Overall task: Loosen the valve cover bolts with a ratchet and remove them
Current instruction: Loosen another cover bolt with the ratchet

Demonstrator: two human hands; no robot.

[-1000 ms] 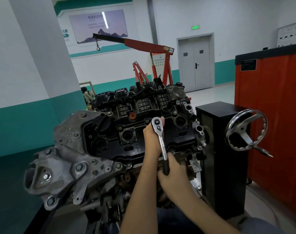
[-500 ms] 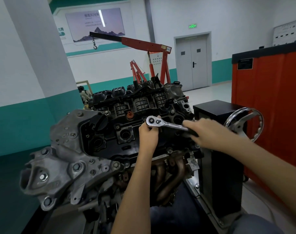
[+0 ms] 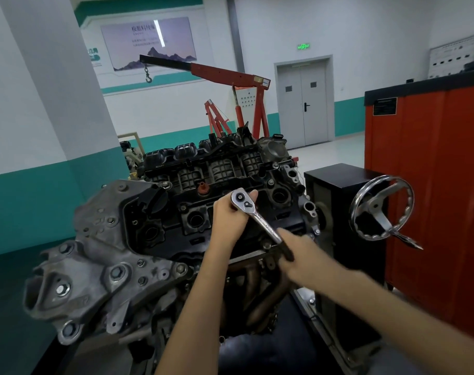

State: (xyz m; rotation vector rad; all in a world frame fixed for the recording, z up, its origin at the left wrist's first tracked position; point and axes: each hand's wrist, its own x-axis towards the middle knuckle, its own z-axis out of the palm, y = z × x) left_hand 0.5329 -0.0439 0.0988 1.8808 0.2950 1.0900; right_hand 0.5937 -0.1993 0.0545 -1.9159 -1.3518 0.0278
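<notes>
Valve cover bolts [image 3: 271, 182] sit around the black valve cover [image 3: 173, 234] on top of the engine. The one you are working on is hidden under the head of the ratchet [image 3: 260, 223], between two of the round wells [image 3: 196, 220]. Your left grip [image 3: 229, 217] is curled around the ratchet head and steadies it over the bolt. Your right grip [image 3: 300, 253], blurred in the frame, is closed round the dark end of the handle, low and to the right, just above the exhaust manifold [image 3: 257, 280].

The main risk is the socket riding off the bolt. If your left grip lets the head tilt while you pull, it could slip and round the bolt, and your right knuckles would likely hit the manifold or the cover's edge. Once the bolt spins free, it could drop into an open well.
</notes>
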